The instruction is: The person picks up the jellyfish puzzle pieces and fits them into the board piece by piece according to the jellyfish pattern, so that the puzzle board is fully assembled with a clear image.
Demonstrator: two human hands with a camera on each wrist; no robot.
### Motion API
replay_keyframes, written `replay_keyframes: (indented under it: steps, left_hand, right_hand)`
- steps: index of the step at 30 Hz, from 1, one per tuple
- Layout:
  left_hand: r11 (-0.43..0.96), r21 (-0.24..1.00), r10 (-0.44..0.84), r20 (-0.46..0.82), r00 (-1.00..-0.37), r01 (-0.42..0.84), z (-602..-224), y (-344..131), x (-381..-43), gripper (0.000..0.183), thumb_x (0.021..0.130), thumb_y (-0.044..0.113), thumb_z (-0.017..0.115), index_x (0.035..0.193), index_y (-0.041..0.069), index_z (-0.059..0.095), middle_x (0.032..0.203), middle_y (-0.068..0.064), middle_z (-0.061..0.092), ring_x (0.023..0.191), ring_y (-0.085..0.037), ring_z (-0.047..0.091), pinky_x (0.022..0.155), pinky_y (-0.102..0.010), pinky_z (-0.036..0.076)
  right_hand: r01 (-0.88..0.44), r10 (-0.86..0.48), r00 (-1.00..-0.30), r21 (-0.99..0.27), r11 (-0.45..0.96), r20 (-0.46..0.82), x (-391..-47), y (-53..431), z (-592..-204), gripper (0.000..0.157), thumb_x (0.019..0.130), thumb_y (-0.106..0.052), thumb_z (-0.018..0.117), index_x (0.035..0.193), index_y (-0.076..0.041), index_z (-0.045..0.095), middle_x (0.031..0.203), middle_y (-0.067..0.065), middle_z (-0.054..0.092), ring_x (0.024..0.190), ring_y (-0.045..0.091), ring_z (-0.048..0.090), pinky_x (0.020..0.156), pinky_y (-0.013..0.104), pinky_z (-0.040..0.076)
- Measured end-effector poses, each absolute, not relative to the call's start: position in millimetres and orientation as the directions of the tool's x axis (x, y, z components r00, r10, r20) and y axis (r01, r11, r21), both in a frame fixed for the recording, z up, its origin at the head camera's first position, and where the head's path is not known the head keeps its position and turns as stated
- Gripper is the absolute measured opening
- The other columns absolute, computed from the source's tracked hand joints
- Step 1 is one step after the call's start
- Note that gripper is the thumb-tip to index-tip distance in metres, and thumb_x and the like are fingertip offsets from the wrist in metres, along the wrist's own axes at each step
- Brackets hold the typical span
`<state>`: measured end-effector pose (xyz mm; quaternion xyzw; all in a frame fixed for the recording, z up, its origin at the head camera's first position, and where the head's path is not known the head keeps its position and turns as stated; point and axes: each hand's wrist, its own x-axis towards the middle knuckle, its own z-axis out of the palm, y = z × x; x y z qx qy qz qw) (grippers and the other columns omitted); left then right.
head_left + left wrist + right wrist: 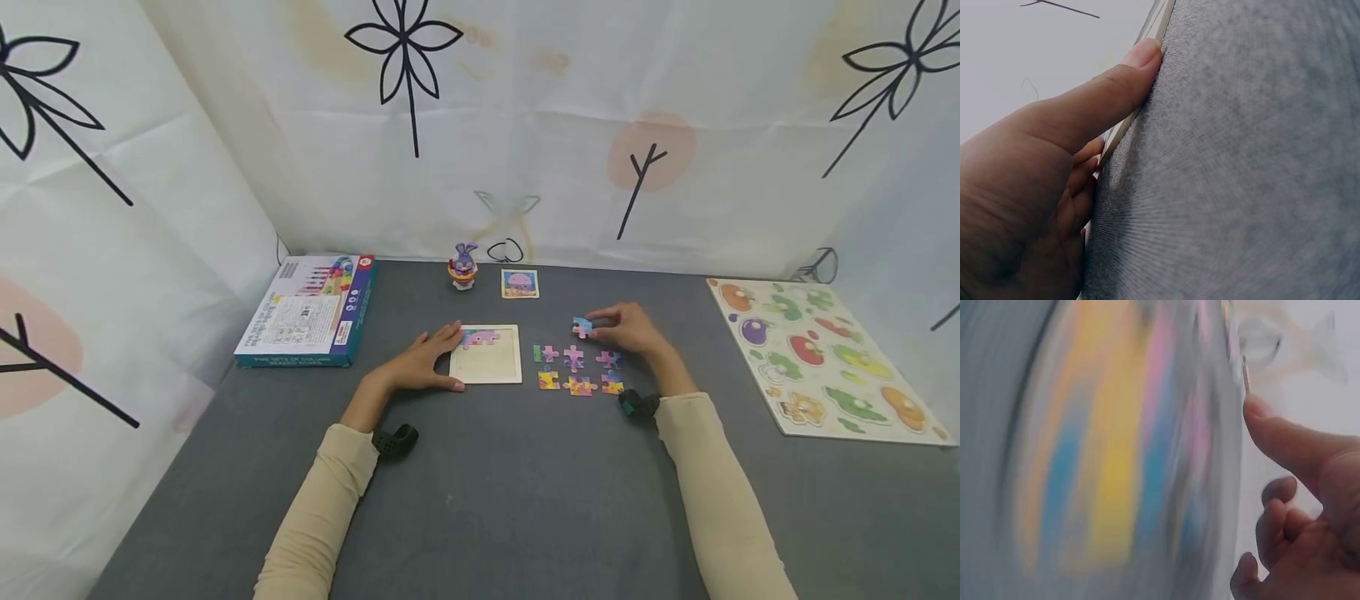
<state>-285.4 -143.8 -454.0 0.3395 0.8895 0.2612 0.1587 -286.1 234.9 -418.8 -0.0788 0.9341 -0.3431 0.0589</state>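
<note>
My left hand (pixel 422 363) rests at the left edge of a square wooden puzzle tray (pixel 491 371), its thumb at the lower left corner and fingers at the upper left. The left wrist view shows the thumb (pixel 1107 94) against the tray's edge. Inside the tray, joined pink and purple pieces lie along the upper left. My right hand (pixel 628 330) pinches a blue and pink jigsaw piece (pixel 581 327) between thumb and finger, right of the tray. Below it lie two rows of loose jigsaw pieces (pixel 573 358), blurred in the right wrist view.
A boxed set (pixel 300 321) lies at the left. A purple rabbit figurine (pixel 463 267) and a small picture card (pixel 520 284) are behind the tray. On the right is a large board (pixel 817 358) with vegetable pictures. A printed curtain (pixel 525 108) hangs behind the grey table (pixel 510 500).
</note>
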Motion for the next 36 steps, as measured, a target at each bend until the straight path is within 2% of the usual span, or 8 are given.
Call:
replay_keyframes:
  steps: [4,7,10,21,24,28,31,36]
  left_hand:
    - [0.633,0.568,0.685,-0.095,-0.722,0.525,-454,-144,-286,0.097,0.078,0.047,0.068,0.148,0.009,0.013,0.156,-0.007,0.004,0.144,-0.024,0.002,0.114,-0.052,-0.003]
    - [0.635,0.563,0.684,-0.092,-0.724,0.528,-454,-142,-285,0.096,0.078,0.047,0.068,0.148,0.009,0.014,0.156,-0.006,0.004,0.144,-0.023,0.003,0.114,-0.051,-0.003]
    - [0.638,0.561,0.682,-0.093,-0.725,0.528,-454,-140,-285,0.096,0.078,0.047,0.068,0.148,0.009,0.014,0.156,-0.006,0.004,0.144,-0.023,0.003,0.114,-0.050,-0.003]
    - [0.644,0.563,0.678,-0.107,-0.727,0.518,-454,-141,-285,0.096,0.078,0.048,0.067,0.148,0.010,0.013,0.156,-0.006,0.003,0.144,-0.024,0.002,0.114,-0.051,-0.003]
    - [0.641,0.562,0.681,-0.103,-0.725,0.522,-453,-142,-285,0.096,0.078,0.048,0.067,0.148,0.009,0.014,0.156,-0.007,0.003,0.144,-0.025,0.003,0.114,-0.052,-0.002]
    - [0.633,0.568,0.687,-0.099,-0.720,0.526,-452,-142,-284,0.096,0.079,0.048,0.067,0.148,0.008,0.014,0.156,-0.008,0.004,0.144,-0.025,0.003,0.113,-0.052,-0.002]
    - [0.633,0.572,0.685,-0.098,-0.722,0.522,-451,-142,-284,0.095,0.079,0.046,0.068,0.148,0.008,0.014,0.156,-0.008,0.004,0.144,-0.025,0.003,0.114,-0.052,-0.003]
    - [0.636,0.565,0.685,-0.099,-0.722,0.526,-452,-141,-285,0.096,0.078,0.048,0.067,0.148,0.009,0.014,0.156,-0.007,0.004,0.144,-0.024,0.003,0.114,-0.052,-0.002]
  right_hand:
    - [-0.157,-0.248,-0.968,-0.700,0.697,-0.029,-291,190,-413,0.033,0.081,-0.011,0.069,0.112,0.001,0.065,0.090,0.021,0.059,0.075,0.025,0.051,0.066,0.033,0.044]
    - [-0.158,-0.289,-0.956,-0.741,0.652,-0.050,-295,162,-414,0.031,0.079,-0.008,0.070,0.110,-0.001,0.067,0.056,0.003,0.040,0.048,0.014,0.031,0.048,0.025,0.031]
    - [-0.132,-0.306,-0.948,-0.767,0.628,-0.088,-299,144,-419,0.031,0.080,-0.008,0.070,0.110,-0.002,0.067,0.044,-0.005,0.024,0.037,0.008,0.024,0.041,0.023,0.028]
    - [-0.164,-0.326,-0.940,-0.702,0.693,-0.102,-303,120,-424,0.040,0.077,-0.019,0.074,0.115,-0.010,0.066,0.043,-0.005,0.024,0.040,0.009,0.021,0.042,0.025,0.027]
    - [-0.177,-0.307,-0.947,-0.637,0.751,-0.099,-301,115,-424,0.039,0.076,-0.027,0.075,0.113,-0.015,0.068,0.044,-0.001,0.038,0.045,0.010,0.030,0.058,0.033,0.038]
    - [-0.183,-0.278,-0.957,-0.569,0.801,-0.084,-299,109,-423,0.034,0.075,-0.028,0.075,0.107,-0.017,0.070,0.077,0.008,0.070,0.057,0.015,0.043,0.088,0.054,0.033]
    - [-0.182,-0.267,-0.960,-0.544,0.819,-0.081,-299,106,-420,0.032,0.075,-0.028,0.075,0.105,-0.017,0.071,0.101,0.008,0.070,0.066,0.019,0.050,0.091,0.058,0.030]
    - [-0.180,-0.266,-0.959,-0.515,0.838,-0.099,-298,104,-417,0.033,0.075,-0.029,0.075,0.106,-0.018,0.071,0.109,0.006,0.068,0.075,0.020,0.055,0.091,0.055,0.032]
